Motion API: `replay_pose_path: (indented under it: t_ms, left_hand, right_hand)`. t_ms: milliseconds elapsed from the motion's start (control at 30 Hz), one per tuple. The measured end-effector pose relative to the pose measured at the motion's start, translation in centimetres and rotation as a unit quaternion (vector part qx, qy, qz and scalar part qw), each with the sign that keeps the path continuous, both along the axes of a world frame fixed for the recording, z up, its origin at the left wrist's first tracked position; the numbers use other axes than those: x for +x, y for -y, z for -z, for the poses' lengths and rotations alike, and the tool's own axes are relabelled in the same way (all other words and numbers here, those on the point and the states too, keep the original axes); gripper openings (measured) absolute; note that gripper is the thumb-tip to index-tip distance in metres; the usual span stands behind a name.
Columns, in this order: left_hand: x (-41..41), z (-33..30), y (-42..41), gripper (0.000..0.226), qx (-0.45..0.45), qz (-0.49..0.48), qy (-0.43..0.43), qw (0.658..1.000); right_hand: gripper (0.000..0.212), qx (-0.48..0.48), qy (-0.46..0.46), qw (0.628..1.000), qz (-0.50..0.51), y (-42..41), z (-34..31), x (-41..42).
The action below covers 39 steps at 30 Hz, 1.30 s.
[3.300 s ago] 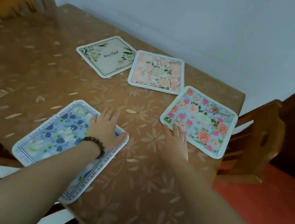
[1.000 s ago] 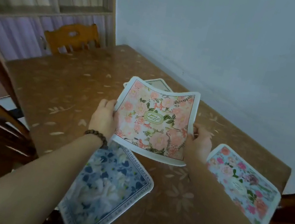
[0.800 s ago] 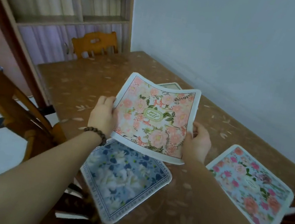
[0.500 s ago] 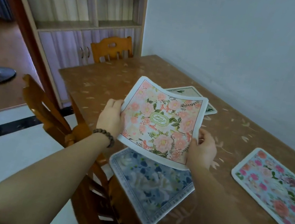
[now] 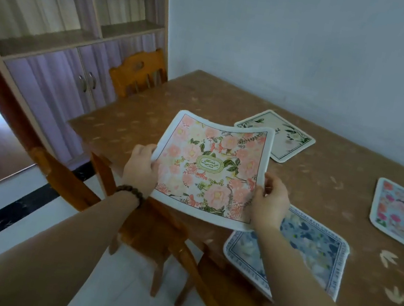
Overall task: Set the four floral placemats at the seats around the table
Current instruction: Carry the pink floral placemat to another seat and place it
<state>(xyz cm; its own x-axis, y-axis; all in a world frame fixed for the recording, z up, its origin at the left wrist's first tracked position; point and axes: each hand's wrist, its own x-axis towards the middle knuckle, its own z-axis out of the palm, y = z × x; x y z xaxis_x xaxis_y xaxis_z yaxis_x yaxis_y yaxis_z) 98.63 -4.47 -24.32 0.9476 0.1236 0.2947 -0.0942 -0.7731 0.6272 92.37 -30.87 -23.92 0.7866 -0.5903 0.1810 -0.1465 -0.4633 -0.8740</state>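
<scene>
Both hands, left hand (image 5: 141, 166) and right hand (image 5: 271, 200), grip the peach floral square placemat (image 5: 210, 170) aloft, likely bound for the far wooden chair (image 5: 137, 72)'s seat.

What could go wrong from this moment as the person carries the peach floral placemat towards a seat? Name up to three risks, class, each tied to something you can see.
1. The peach placemat is held only at its side edges by the left hand and right hand and already bows, so it may flop or slip.
2. The blue placemat overhangs the table edge beside the right forearm; a brush could pull it off.
3. The chair stands close below and could trip the person.
</scene>
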Motion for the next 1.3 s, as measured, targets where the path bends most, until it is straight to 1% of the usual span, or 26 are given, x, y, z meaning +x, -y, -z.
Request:
replay_pose_path:
  t_ms: [133,267,500,633,733,867,1000,1100,1233,1300]
  left_hand:
    - [4.9,1.5,-1.7,0.033,0.010,0.032,0.007,0.999]
    - [10.4,3.5,-2.4,0.033,0.026,0.049,0.006,0.998]
    - [18.5,5.0,-4.4,0.031,0.056,0.092,-0.024,0.994]
    - [21.1,5.6,-5.1,0.031,0.062,0.105,-0.045,0.991]
    - [22.7,6.3,-5.7,0.031,0.064,0.118,-0.054,0.989]
    - [24.7,7.9,-6.7,0.032,0.051,0.139,-0.070,0.987]
    - [26.7,9.8,-7.5,0.032,0.038,0.155,-0.086,0.983]
    - [27.7,11.3,-8.1,0.033,0.027,0.184,-0.104,0.977]
    - [28.5,13.6,-9.7,0.042,0.054,0.243,-0.160,0.955]
    - [28.7,14.5,-10.8,0.061,0.083,0.280,-0.206,0.934]
  right_hand:
    - [0.034,-0.009,-0.005,1.000,0.028,-2.0,1.1,3.4]
    - [0.034,-0.013,-0.012,0.998,0.053,-3.3,3.7,7.9]
    - [0.034,0.028,-0.026,0.994,0.103,-6.5,6.9,13.8]
    - [0.034,0.032,-0.034,0.992,0.113,-7.7,7.6,15.3]
    - [0.033,0.017,-0.055,0.991,0.123,-8.4,8.2,16.3]
    - [0.033,0.036,-0.067,0.987,0.142,-9.8,8.9,17.4]
    - [0.030,0.018,-0.083,0.982,0.171,-11.5,9.7,18.5]
    - [0.030,0.040,-0.110,0.973,0.199,-12.7,10.7,18.8]
    - [0.032,0.046,-0.173,0.958,0.223,-14.3,12.5,19.0]
    - [0.034,0.062,-0.206,0.949,0.229,-15.0,13.3,18.9]
